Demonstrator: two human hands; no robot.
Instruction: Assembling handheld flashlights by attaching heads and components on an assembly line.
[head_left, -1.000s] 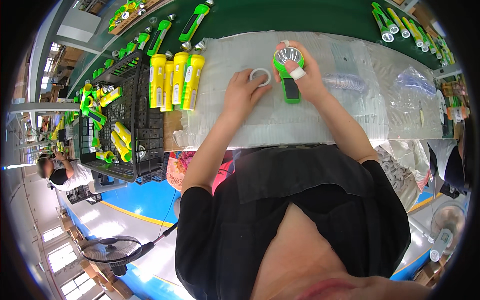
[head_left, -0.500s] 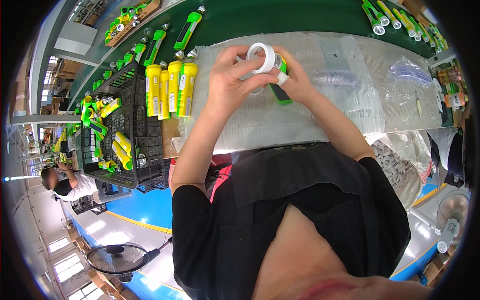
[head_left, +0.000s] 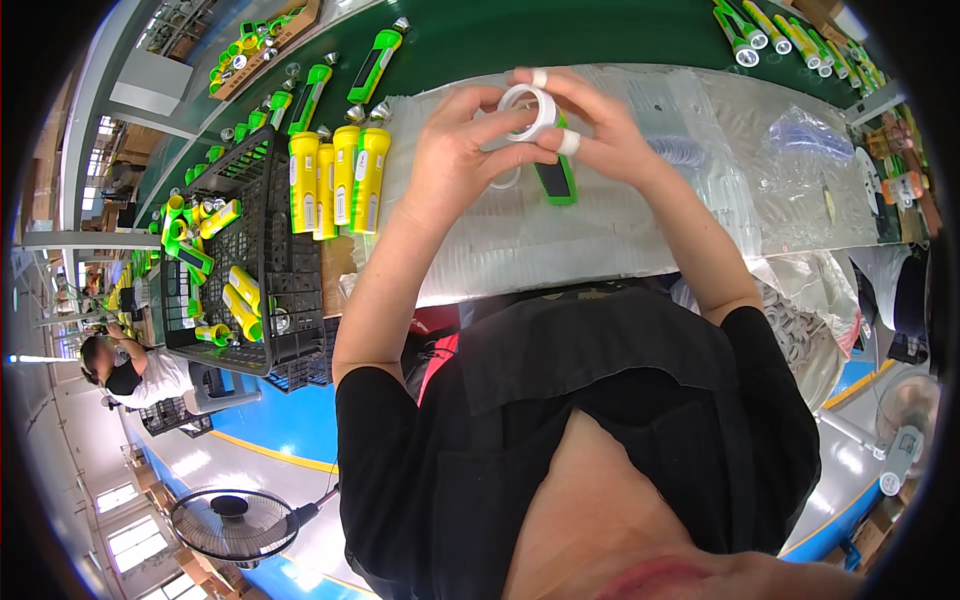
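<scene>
Both my hands meet above the plastic-covered bench around a white plastic ring (head_left: 546,112). My left hand (head_left: 455,140) is closed on it, with fingers reaching into its opening and the thumb below. My right hand (head_left: 605,125) grips the ring's other side, index finger at the top and thumb at the lower edge; white bands wrap both those fingers. Below the ring shows a green flashlight (head_left: 557,182) with a black panel, its upper end hidden behind my right hand; whether it is held or lies on the bench I cannot tell. A second white ring (head_left: 508,180) shows partly beneath my left hand.
Several yellow-green flashlights (head_left: 340,185) stand left of my hands, beside a black crate (head_left: 290,260) holding more. Green flashlights lie on the green bench top (head_left: 520,40) beyond. Stacked clear rings (head_left: 678,150) lie to the right. A sack of grey-white rings (head_left: 790,320) stands below the bench edge.
My right hand has opened wider and moved up, its index finger now over the ring's top. The white ring has shifted slightly right and turned more edge-on.
</scene>
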